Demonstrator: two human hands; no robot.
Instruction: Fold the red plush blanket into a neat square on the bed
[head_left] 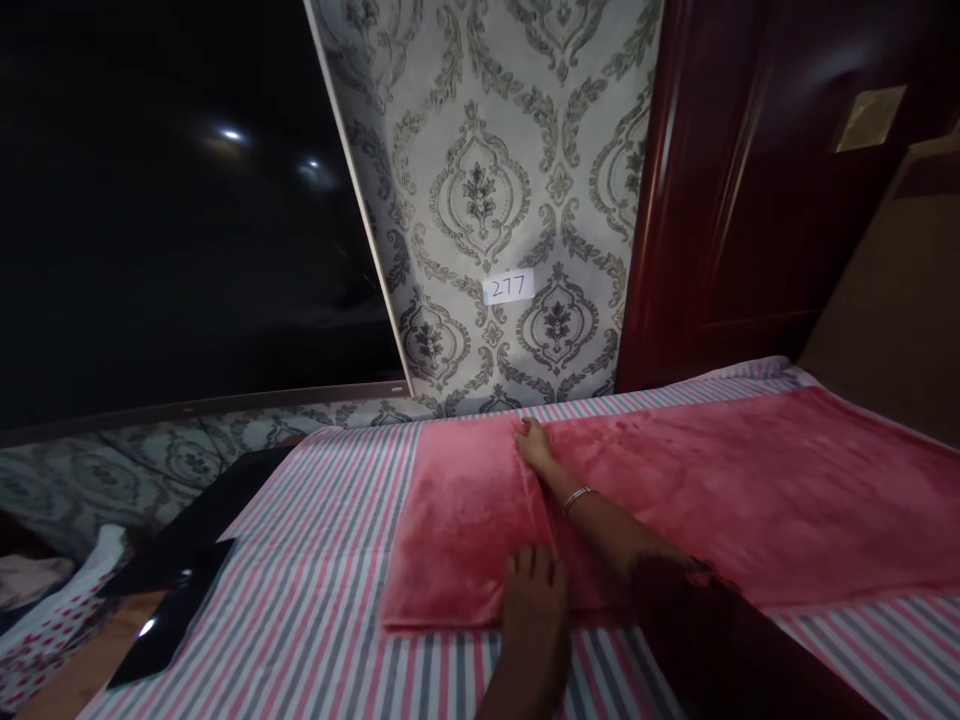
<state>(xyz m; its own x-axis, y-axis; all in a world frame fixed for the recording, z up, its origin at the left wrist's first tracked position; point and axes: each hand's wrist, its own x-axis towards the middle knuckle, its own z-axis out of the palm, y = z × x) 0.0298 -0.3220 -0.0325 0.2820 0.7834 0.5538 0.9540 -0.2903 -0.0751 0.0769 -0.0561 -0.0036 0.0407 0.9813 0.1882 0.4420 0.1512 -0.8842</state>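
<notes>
A long pink plush blanket [742, 480] lies across a striped sheet, its left end folded over into a lighter flap [457, 520]. At the near end of the flap's right edge, my left hand [536, 595] rests palm down, fingers slightly apart on the fabric. Farther off, near the wall side, my right hand [534, 445] reaches to the far end of the same edge, with its fingers bent onto the blanket. A bracelet [577, 497] circles my right wrist. The undersides of both hands are hidden.
The striped sheet [315, 530] covers the surface below. A large dark screen [195, 220] stands at the left, near the patterned wall [480, 130]. A shiny black flat object [172, 620] lies by the sheet's left edge. A dark red door [720, 180] and a cardboard box [900, 300] are at the right.
</notes>
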